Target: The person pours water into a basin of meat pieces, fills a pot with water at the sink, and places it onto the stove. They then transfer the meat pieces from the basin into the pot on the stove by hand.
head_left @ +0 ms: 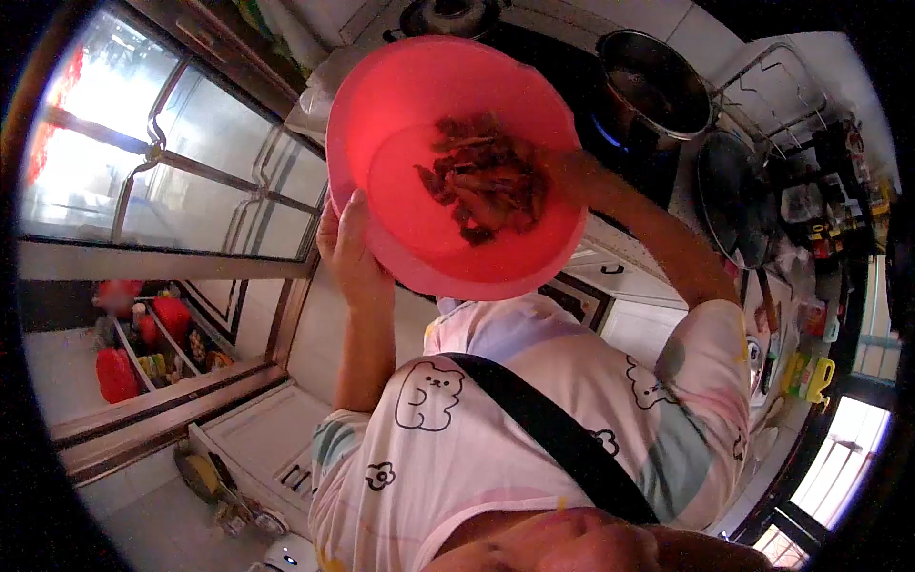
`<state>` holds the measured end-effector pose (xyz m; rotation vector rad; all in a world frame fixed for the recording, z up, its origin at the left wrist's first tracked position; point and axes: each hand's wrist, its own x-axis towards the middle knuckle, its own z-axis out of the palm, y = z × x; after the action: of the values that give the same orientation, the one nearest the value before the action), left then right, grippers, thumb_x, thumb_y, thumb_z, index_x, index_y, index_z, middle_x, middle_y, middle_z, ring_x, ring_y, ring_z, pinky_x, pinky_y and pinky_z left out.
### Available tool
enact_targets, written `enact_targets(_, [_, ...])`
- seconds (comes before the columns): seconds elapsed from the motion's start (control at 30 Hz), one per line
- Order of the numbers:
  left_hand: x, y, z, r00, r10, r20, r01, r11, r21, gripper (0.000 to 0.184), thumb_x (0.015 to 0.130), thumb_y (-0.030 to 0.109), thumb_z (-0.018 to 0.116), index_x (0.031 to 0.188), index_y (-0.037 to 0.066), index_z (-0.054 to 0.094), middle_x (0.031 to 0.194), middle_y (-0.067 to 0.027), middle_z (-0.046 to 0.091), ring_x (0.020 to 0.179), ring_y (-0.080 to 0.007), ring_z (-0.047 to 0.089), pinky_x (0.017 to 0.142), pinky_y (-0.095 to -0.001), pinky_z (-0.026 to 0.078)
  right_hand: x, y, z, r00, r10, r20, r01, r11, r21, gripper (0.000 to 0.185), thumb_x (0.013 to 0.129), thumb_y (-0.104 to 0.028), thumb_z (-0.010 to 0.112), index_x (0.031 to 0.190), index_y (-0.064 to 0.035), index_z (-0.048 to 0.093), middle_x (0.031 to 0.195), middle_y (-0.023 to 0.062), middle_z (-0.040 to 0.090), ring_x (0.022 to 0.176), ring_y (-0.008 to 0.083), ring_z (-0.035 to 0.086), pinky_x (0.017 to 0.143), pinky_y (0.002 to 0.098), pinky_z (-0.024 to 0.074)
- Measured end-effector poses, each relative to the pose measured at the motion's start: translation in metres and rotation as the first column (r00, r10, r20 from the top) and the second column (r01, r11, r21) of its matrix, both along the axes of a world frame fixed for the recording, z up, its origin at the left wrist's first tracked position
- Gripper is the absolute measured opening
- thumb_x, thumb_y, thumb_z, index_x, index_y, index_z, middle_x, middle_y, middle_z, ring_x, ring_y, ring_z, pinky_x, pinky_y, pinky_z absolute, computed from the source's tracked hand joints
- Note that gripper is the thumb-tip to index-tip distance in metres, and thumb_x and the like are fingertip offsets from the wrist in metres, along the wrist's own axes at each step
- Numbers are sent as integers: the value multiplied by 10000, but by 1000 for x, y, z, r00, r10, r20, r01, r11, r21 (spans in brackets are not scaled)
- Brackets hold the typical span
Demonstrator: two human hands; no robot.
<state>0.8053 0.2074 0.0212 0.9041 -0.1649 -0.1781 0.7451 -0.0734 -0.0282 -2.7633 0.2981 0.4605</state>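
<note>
Kitchen, blue flame (608, 136) lit | left hand (347, 240) gripping left rim of red basin (396, 157) | dark strips (481, 181) toward its right edge | right hand (560, 175) at strips, grip unclear | risk: one-sided hold could tip, spilling strips

no readable text, label, brand, number or sign on anything in the head view

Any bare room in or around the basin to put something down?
Bare: left part of the pink basin, between dark strips and left hand. Tight: dark hob between basin and pot, with blue flame by the pot. Crowded: basin's right part, with strips and right hand; right of the pot, lid and clutter.
</note>
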Motion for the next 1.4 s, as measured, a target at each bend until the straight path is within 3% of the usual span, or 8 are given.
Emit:
enact_targets(0.17, [-1, -2, 3, 997, 56, -52, -54, 998, 37, 238, 850, 119, 573, 1054, -3, 577, 991, -80, 626, 854, -141, 603, 752, -263, 480, -13, -67, 106, 815, -87, 573, 109, 994, -3, 228, 712, -116, 661, 922, -60, 592, 837, 132, 645, 810, 280, 632, 705, 361, 500])
enact_targets(0.47, [-5, -2, 3, 998, 44, -39, -42, 998, 53, 237, 847, 139, 576, 1042, 4, 582, 971, -65, 621, 837, -137, 594, 734, -260, 473, 5, -209, 49, 958, -148, 245, 237, 888, -394, 290, 713, -62, 642, 1003, -64, 614, 927, 133, 644, 893, 300, 607, 765, 382, 486])
enact_targets(0.53, [-2, 0, 0, 997, 60, -43, -58, 997, 54, 236, 846, 139, 576, 1040, 4, 583, 973, -66, 621, 845, -142, 594, 739, -261, 473, 6, -142, 77, 752, 132, 646, 247, 852, -462, 277, 732, -102, 629, 1006, -56, 629, 971, 145, 634, 941, 312, 587, 799, 392, 476])
enact_targets(0.63, [-3, 0, 1, 999, 25, -30, -24, 999, 32, 252, 848, 134, 572, 1060, -2, 574, 1000, -76, 614, 880, -154, 592, 765, -268, 471, 26, -40, 83, 999, 50, -9, -50, 997, -56, 296, 829, -205, 525, 1076, -58, 597, 1045, 182, 599, 1009, 330, 550, 877, 390, 440])
enact_targets(0.77, [-1, -1, 0, 999, 48, -13, -47, 995, 84, 301, 855, 163, 558, 1100, -11, 549, 1047, -105, 597, 919, -191, 590, 793, -300, 477, 28, -7, -34, 902, 4, 431, -37, 997, 68, 344, 839, -241, 455, 1086, -36, 577, 1001, 206, 607, 901, 365, 587, 786, 422, 470])
enact_targets(0.83, [0, 1, -1, 999, 40, -12, -38, 994, 100, 328, 863, 195, 544, 1114, -16, 537, 1059, -121, 588, 927, -217, 588, 803, -323, 482, 36, -9, -36, 975, 200, 98, -193, 978, -79, 338, 825, -255, 475, 1077, -57, 582, 982, 198, 613, 874, 358, 596, 765, 431, 473])
enact_targets(1.07, [3, 2, -2, 996, 68, -62, -65, 997, 40, 259, 849, 119, 565, 1070, -17, 567, 1014, -85, 612, 891, -157, 594, 759, -278, 475, 5, -20, 38, 814, 579, 32, -575, 813, -87, 242, 759, -197, 579, 970, -83, 612, 873, 173, 617, 802, 326, 605, 678, 428, 482])
enact_targets(1.4, [1, 1, 5, 992, 89, -85, -84, 995, 59, 237, 847, 115, 566, 1045, -15, 584, 988, -86, 626, 851, -154, 607, 755, -269, 481, -22, -171, 126, 899, -123, 420, 320, 839, -440, 148, 755, -164, 625, 833, -48, 575, 815, 162, 635, 813, 340, 617, 687, 429, 479])
